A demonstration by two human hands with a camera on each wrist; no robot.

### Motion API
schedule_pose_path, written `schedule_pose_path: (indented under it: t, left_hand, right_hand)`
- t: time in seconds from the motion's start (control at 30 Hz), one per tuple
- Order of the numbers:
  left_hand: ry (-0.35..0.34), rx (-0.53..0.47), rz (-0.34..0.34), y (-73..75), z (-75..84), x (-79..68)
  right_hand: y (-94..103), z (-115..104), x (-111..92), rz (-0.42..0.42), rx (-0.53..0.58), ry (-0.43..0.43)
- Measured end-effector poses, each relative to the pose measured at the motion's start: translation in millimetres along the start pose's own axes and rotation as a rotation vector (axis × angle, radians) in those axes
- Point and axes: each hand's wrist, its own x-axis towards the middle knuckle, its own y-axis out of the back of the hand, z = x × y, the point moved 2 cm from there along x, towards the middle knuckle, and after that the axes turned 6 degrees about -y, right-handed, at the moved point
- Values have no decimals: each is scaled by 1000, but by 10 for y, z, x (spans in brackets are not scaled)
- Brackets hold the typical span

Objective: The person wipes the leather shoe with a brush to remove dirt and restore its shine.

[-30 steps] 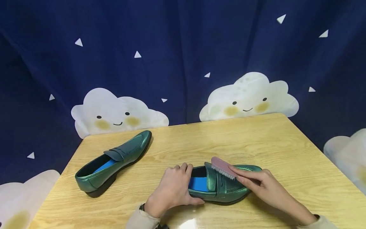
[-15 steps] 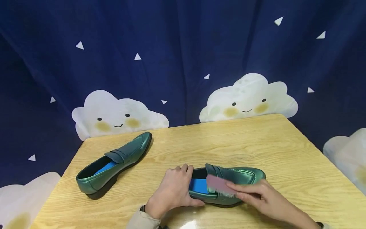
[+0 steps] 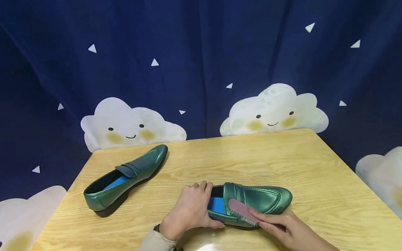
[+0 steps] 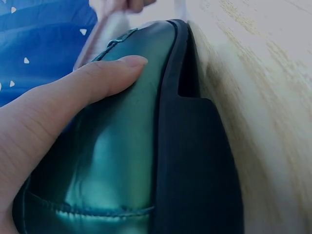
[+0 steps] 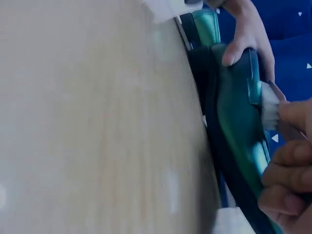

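A shiny green loafer (image 3: 263, 197) with a blue insole lies on the table, toe to the right. Around its heel end my left hand (image 3: 190, 209) grips it, and in the left wrist view the thumb (image 4: 107, 75) presses along the shoe's side above the black heel (image 4: 200, 161). My right hand (image 3: 287, 226) pinches a pink brush (image 3: 240, 208) by one end. Its pale bristles (image 5: 269, 105) touch the near side of the loafer by the strap. The brush hides part of that side.
A matching green loafer (image 3: 125, 179) stands at the table's left, toe pointing to the back right. The wooden table (image 3: 194, 160) ends at a dark blue curtain (image 3: 201, 62) printed with clouds and triangles.
The brush, held in my right hand, has moved from the top of the loafer's vamp toward me, down onto its near side. My left hand has kept its grip on the heel end.
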Motion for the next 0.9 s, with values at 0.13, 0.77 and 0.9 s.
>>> schedule_pose_path:
  t: [0.13,0.77,0.9]
  left_hand:
    - [4,1,15,32,-21,-4]
    - [20,-38,-17,6,7,-39]
    - [9,-35,-4,1,22,-22]
  right_hand:
    - [104,-16,-74,-111,162,-4]
    - [86,-60,-222,-96,176,17]
    - [128,-81,-112,145,38,42]
